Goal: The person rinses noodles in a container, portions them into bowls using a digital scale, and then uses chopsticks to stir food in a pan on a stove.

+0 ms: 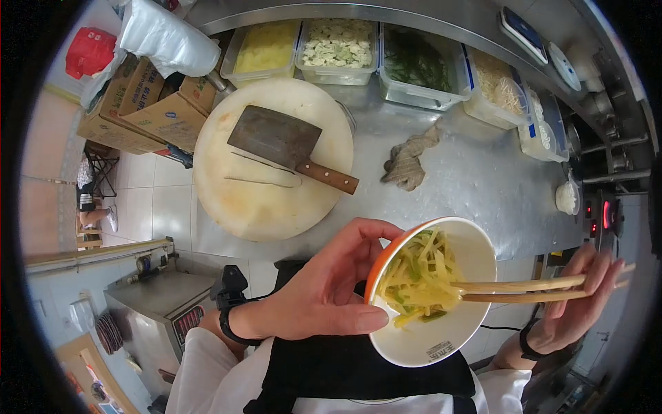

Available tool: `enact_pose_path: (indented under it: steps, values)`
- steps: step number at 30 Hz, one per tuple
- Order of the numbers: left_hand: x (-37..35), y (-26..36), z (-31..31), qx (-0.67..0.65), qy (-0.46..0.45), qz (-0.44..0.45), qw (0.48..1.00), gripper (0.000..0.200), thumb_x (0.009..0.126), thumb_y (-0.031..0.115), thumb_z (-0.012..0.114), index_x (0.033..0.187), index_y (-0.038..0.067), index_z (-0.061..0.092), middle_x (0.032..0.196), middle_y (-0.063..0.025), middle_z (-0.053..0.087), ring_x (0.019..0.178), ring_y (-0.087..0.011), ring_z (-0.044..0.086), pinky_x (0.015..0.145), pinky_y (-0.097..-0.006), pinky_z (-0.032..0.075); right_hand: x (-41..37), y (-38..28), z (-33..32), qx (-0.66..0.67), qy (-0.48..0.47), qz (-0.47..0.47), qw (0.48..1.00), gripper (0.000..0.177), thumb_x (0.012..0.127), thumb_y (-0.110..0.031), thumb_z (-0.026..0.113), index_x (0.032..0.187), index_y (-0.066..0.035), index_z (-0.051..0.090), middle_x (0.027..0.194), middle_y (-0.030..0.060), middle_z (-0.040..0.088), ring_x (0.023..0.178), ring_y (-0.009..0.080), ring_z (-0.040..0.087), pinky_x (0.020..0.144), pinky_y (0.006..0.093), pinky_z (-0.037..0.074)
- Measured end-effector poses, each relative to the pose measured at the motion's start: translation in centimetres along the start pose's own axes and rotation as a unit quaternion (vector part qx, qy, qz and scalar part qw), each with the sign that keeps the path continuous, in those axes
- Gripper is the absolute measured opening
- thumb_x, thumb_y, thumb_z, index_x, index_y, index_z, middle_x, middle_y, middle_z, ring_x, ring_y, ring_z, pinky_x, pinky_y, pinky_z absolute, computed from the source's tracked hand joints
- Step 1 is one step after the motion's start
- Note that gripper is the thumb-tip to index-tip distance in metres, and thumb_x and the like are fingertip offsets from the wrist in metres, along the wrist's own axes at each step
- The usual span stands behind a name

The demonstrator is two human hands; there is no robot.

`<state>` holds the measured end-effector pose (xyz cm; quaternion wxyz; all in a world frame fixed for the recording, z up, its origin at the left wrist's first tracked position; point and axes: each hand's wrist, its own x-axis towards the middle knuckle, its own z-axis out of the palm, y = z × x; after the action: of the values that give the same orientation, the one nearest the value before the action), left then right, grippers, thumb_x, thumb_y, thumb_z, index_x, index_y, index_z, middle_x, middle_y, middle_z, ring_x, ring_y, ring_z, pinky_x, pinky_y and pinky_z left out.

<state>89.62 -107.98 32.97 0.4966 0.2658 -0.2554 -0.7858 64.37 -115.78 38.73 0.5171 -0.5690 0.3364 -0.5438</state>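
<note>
My left hand (331,283) grips an orange bowl (479,269) by its left side, thumb over the rim, the bowl tilted so its white inside shows. Shredded yellow and green vegetables (420,276) lie in the bowl. In my right hand (583,290), at the right, is a pair of wooden chopsticks (531,288), whose tips touch the shreds. Beyond the bowl, a cleaver (276,136) with a wooden handle lies on a round cutting board (255,207). A crumpled cloth (410,160) rests on the metal counter (469,179).
Plastic containers of food, among them white cubes (338,45) and dark greens (420,65), line the counter's back. Cardboard boxes (162,110) stand left of the board. A small white bowl (567,198) sits at the right edge. A person's leg (93,216) shows far left.
</note>
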Motion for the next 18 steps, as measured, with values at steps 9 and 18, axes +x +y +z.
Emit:
enact_pose_path:
  steps: [9, 18]
  values:
    - [0.0, 0.1, 0.0, 0.008, -0.02, -0.006, 1.0, 0.067, 0.07, 0.01, 0.065, 0.122, 0.005, 0.022, 0.111, -0.0095, 0.038, 0.105, -0.016, 0.04, 0.086, -0.0302, 0.041, -0.1, 0.0, -1.0, -0.02, -0.002, -0.009, 1.0, 0.043, 0.086, -0.043, 0.035, 0.085, 0.0, 0.041, 0.069, 0.0066, 0.038, 0.051, 0.0094, 0.044, 0.045, 0.0149, 0.035]
    - [0.1, 0.2, 0.0, 0.036, -0.019, -0.006, 0.999, 0.068, 0.069, 0.009, 0.065, 0.122, 0.006, 0.022, 0.107, -0.0093, 0.04, 0.103, -0.0154, 0.042, 0.083, -0.0301, 0.044, -0.3, 0.3, 0.3, -0.084, -0.128, -0.062, 0.986, 0.039, 0.091, -0.036, 0.021, 0.08, -0.004, 0.04, 0.065, 0.0083, 0.046, 0.039, 0.0102, 0.049, 0.039, 0.0124, 0.041]
